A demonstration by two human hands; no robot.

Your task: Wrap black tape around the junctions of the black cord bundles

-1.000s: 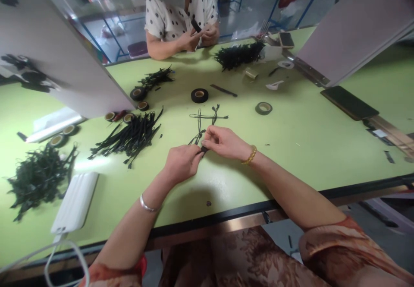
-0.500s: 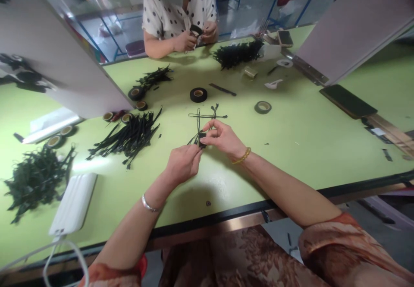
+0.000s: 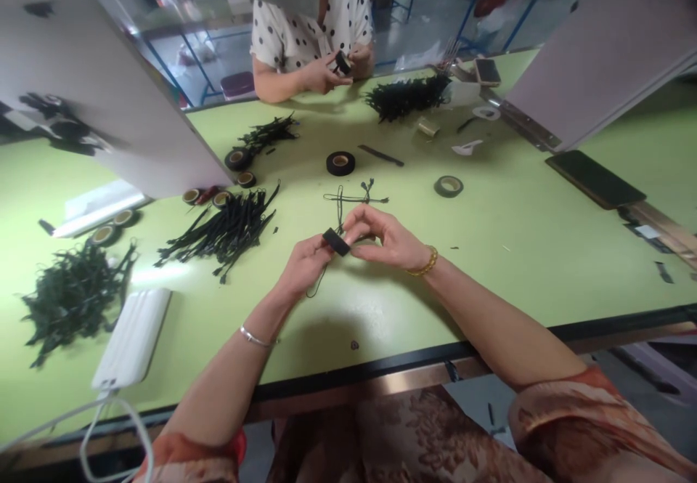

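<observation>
Near the front middle of the table, my left hand (image 3: 308, 261) is closed, pinching a thin black cable (image 3: 313, 290) whose loop hangs below the fingers. A black rectangular piece of tape (image 3: 336, 242) shows at its fingertips; whether this is a strip or a roll seen edge-on I cannot tell. My right hand (image 3: 389, 240) has its thumb and bent fingers closed at the right end of that tape. Just beyond the hands lie a few thin looped black cables (image 3: 356, 198), crossing one another on the green table (image 3: 490, 287).
A black tape roll (image 3: 340, 163) and another roll (image 3: 449, 187) lie farther back. To the left are a bundle of black cables (image 3: 223, 232), a cable heap (image 3: 76, 298) and a white power bank (image 3: 132, 338). Across the table a co-worker's hands (image 3: 332, 72) hold a tape roll.
The black tape has turned to a slant and shows more fully between my fingers. A cable loop now hangs below my left hand. The view has shifted slightly.
</observation>
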